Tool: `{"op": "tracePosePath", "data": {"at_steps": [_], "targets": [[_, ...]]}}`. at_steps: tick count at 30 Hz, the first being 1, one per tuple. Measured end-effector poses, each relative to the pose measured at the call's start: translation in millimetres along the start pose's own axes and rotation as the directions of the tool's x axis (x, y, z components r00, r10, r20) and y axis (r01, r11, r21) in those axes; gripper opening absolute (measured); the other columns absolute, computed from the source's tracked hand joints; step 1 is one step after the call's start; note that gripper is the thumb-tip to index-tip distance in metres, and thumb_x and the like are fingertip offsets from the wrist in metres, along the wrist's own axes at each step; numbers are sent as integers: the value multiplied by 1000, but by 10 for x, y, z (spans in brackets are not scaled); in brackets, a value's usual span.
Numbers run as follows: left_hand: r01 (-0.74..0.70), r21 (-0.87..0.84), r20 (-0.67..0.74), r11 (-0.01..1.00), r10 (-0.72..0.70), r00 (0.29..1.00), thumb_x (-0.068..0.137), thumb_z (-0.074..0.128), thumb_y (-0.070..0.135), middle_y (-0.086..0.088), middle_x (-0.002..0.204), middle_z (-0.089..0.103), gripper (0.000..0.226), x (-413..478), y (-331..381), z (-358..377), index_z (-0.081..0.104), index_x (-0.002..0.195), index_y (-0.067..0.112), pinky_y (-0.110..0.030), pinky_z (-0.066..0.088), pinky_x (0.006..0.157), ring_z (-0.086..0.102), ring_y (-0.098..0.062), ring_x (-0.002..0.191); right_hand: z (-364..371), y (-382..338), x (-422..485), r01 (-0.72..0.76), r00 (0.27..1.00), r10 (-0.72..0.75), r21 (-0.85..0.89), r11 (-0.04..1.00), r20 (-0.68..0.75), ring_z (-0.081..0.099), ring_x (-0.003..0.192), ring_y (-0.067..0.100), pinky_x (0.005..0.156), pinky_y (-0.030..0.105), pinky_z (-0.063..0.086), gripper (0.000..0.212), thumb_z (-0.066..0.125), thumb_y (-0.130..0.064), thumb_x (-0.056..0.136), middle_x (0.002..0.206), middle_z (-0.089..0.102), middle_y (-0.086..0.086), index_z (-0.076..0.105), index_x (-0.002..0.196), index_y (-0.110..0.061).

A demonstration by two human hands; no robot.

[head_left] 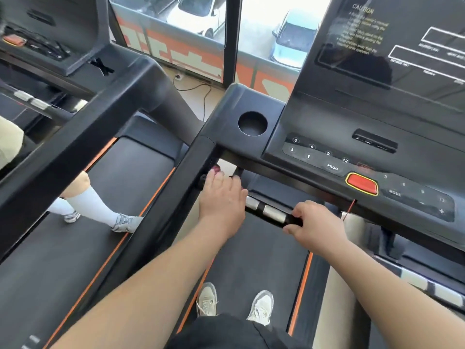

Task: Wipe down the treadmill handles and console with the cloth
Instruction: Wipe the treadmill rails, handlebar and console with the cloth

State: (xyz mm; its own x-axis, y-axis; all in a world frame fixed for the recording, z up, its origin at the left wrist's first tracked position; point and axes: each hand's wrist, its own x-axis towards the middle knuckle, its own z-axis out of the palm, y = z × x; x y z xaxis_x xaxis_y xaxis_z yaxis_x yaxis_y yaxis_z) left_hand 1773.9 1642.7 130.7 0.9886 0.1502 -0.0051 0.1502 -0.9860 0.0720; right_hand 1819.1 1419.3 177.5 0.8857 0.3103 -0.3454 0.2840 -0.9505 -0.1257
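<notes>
Left hand [221,197] rests palm-down on the front handle bar [274,214] at its left end, fingers loosely curled. Right hand [317,222] fingers wrap the bar's right end, below the console [352,147]. Another person's legs [85,197] stand on the neighbouring treadmill [125,172].

Big windows [201,26] ahead of me, daylight pouring in, split by a dark post [232,39]. Through the glass I see parked cars: a white one [198,13], a pale blue one [292,36]. Orange and white lettering [176,54] runs along the bottom of the panes. Below that, a strip of beige floor [198,96] with a black cable [201,91] trailing from a plug [178,76]. Off to my left, a second machine [75,102], and somebody walking its belt [130,177] in white socks [90,205] and grey trainers [127,222].
</notes>
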Motion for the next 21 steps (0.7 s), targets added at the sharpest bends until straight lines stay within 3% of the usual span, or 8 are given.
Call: {"op": "tracePosePath", "data": {"at_steps": [2,4,6,9,11,13,18,21], "targets": [[-177,-148,-50,973,171,984,102,36,32,-6,117,66,41,-195,399,109,60,129,11,-48,22,123,56,-34,120,24,-2,-11,2,1000,-2,8,1000,-25,56,113,16,79,33,49,39,72,-54,83,111,59,-10,62,111,-28],[-423,-234,-119,875,406,906,101,41,32,-5,133,66,47,-322,523,199,60,139,12,-46,30,120,57,-29,125,40,11,-35,24,998,-23,16,1000,-59,56,110,16,77,33,49,35,72,-54,82,104,58,-10,63,105,-28],[-509,-236,-98,828,501,860,102,38,34,-2,142,62,51,-215,288,172,53,146,14,-45,31,120,54,-23,130,67,28,-68,42,996,-40,18,999,-76,56,109,16,77,33,50,35,70,-55,83,102,58,-10,65,107,-29],[-376,-70,29,924,379,925,103,22,39,-4,131,67,58,72,-114,114,54,144,13,-45,24,120,59,-26,120,96,120,-162,49,995,-36,135,990,-95,55,118,13,86,35,51,47,68,-57,85,115,60,-14,64,125,-31],[-206,47,30,977,205,978,103,17,38,-5,113,71,57,82,-120,70,64,125,14,-47,22,119,61,-30,108,82,245,-268,52,990,-8,311,949,-141,54,122,11,96,37,50,59,73,-54,85,126,59,-16,59,136,-28],[-128,15,3,992,128,992,103,22,36,-4,105,69,49,-44,241,46,66,112,16,-49,23,120,58,-31,103,55,422,-367,53,976,32,379,924,-216,57,117,13,95,38,51,59,77,-47,83,125,59,-16,60,136,-26],[-485,-134,-69,864,480,875,101,37,37,2,123,66,47,-212,809,162,58,139,19,-47,32,118,58,-25,114,-23,897,-511,-98,986,129,259,961,-104,52,123,15,92,34,49,61,78,-49,80,125,55,-10,61,133,-23],[-400,9,77,916,398,914,104,36,32,1,100,69,32,35,657,54,65,113,25,-45,31,111,63,-28,96,-38,1083,-556,-150,989,148,143,978,24,51,124,15,90,34,50,65,73,-59,81,127,52,-11,55,136,-29]]}}
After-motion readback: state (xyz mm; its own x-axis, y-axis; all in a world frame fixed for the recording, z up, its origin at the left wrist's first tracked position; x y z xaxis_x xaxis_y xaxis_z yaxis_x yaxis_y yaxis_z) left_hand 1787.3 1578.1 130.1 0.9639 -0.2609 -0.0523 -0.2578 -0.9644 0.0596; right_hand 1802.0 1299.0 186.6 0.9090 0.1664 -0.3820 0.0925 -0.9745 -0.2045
